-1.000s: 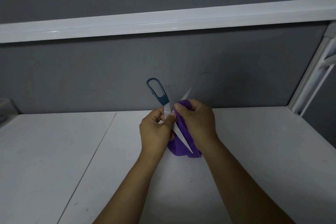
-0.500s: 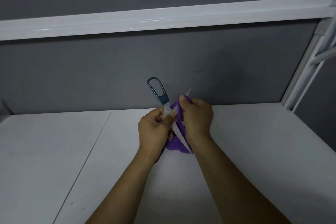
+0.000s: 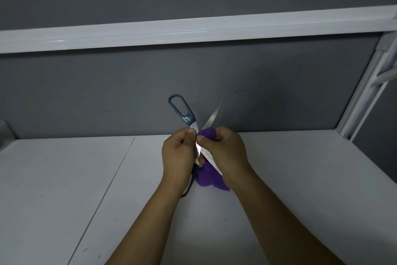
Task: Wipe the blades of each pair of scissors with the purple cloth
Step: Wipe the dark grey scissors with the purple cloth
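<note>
Working in the air over white table (image 3: 64, 189), not resting on it; probably to leave both blade ends room to swing; pinching with left hand (image 3: 178, 155), thumb and forefinger pressed onto the metal near the pivot of scissors (image 3: 191, 121); looks meant to lock them splayed in an X, with one teal loop up and away from the grip and the other poking out below the wrist; clamping purple cloth (image 3: 209, 178) in right hand (image 3: 225, 153), fingers curled round it, pressing a fold against upper blade (image 3: 211, 117) right beside the left pinch; leaving the bulk of cloth hanging below the grip, behind lower blade (image 3: 210, 159); judged mid-wipe, at blade root, outward stroke toward tip to go; worth keeping fingertips off the edge; no other pair in view.
</note>
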